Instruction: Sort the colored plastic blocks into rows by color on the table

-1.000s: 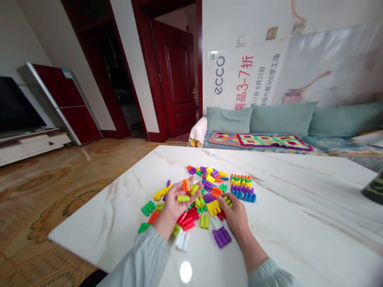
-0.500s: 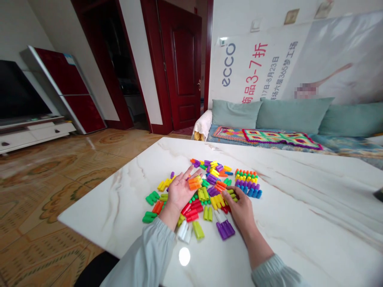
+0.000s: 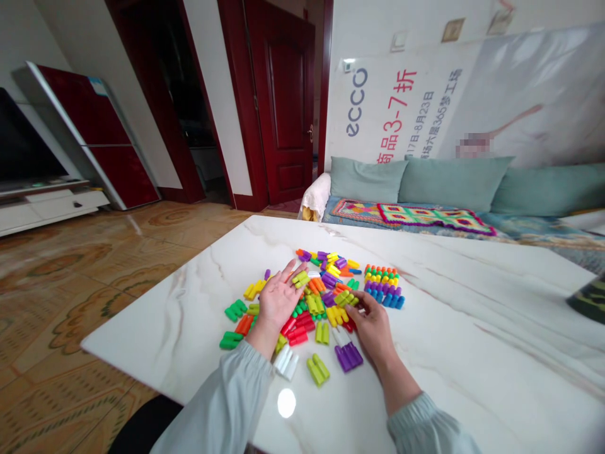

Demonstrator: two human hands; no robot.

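Note:
My left hand (image 3: pixel 278 301) is palm up with its fingers stretched out, and a yellow-green finger-shaped plastic block (image 3: pixel 300 279) lies across the fingers. Between the thumb and fingers of my right hand (image 3: pixel 373 323) is another yellow-green block (image 3: pixel 346 298), held low over the pile. Beneath and between both hands lie joined tube-like blocks: a red block (image 3: pixel 297 335), a yellow block (image 3: pixel 337 315), an orange block (image 3: pixel 316 285) and a purple block (image 3: pixel 348 357). Nearer to me are a white block (image 3: pixel 286 362) and a loose yellow-green block (image 3: pixel 318 369).
Blocks sorted in coloured rows (image 3: pixel 384 287) stand right of the pile on the white marbled table (image 3: pixel 463 366). Several green blocks (image 3: pixel 231 340) lie left of my left hand. A dark object (image 3: pixel 588 302) sits at the right edge. Beyond is a sofa with cushions (image 3: pixel 454 183).
A yellow-green block now lies on my left fingers where an orange one showed. The yellow-green block in my right hand shows more clearly. The view has shifted slightly.

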